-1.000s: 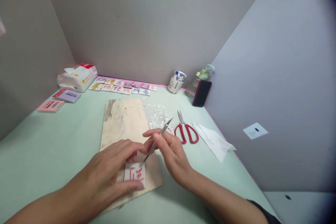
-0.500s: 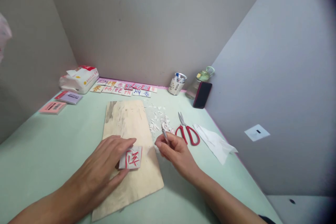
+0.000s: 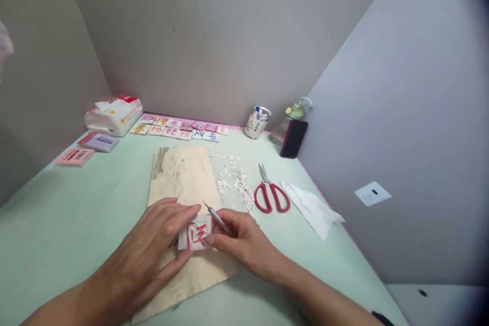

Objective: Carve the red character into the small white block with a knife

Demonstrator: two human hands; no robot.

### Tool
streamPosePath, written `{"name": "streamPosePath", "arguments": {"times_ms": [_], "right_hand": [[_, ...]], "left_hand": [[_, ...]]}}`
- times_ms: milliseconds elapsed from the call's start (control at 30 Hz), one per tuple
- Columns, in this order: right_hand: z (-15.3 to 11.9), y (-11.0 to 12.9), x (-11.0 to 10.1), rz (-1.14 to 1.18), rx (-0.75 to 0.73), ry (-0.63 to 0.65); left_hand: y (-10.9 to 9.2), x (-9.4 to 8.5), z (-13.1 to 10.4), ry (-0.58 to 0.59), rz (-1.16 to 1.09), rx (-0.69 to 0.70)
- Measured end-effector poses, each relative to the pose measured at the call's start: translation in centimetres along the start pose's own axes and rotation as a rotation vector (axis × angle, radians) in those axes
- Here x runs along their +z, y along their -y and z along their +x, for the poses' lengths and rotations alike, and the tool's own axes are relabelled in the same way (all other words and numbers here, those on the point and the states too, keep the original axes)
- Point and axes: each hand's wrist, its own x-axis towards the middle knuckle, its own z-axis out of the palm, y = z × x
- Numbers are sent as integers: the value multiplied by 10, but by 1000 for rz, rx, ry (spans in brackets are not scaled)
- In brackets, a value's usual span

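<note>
A small white carving block [image 3: 195, 233] with a red character cut in relief lies over the wooden board [image 3: 179, 173]. My left hand [image 3: 162, 242] is closed around its left side, fingertips at the top and thumb at the bottom edge. In my right hand [image 3: 244, 242] is a slim silver carving knife [image 3: 219, 220], its thin tip pointing up and left above the block's top right corner. My right thumb touches the block's right edge. The lower left of the block is partly covered by my left hand.
White shavings [image 3: 239, 181] lie right of the board, beside red-handled scissors [image 3: 269, 191] and a tissue [image 3: 315, 209]. Behind are several character tiles [image 3: 179, 127], a tissue pack [image 3: 114, 114], a can [image 3: 257, 123], a bottle [image 3: 282, 125] and a phone [image 3: 294, 138]. Erasers [image 3: 98, 141] lie at left.
My right hand has moved left with the knife, from beside the board to the block's right edge. The block and my left hand have shifted slightly to the right.
</note>
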Motion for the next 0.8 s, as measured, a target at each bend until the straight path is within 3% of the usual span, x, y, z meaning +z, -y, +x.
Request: {"name": "streamPosePath", "arguments": {"times_ms": [200,333,500,533,700,800], "right_hand": [[1,0,3,101,31,27],[0,4,-4,127,8,58],[0,1,-18,274,201,368],[2,-1,-20,259,213,361],[11,-6,-38,111,-9,-176],[8,-2,-47,91,-24,-239]], "left_hand": [[2,1,-3,5,7,-39],[13,-3,-4,2,62,18],[28,-20,-1,-64,63,-190],[30,-22,0,-65,58,-237],[32,-19,0,-70,30,-313],[30,-11,-4,-23,1,-252]]}}
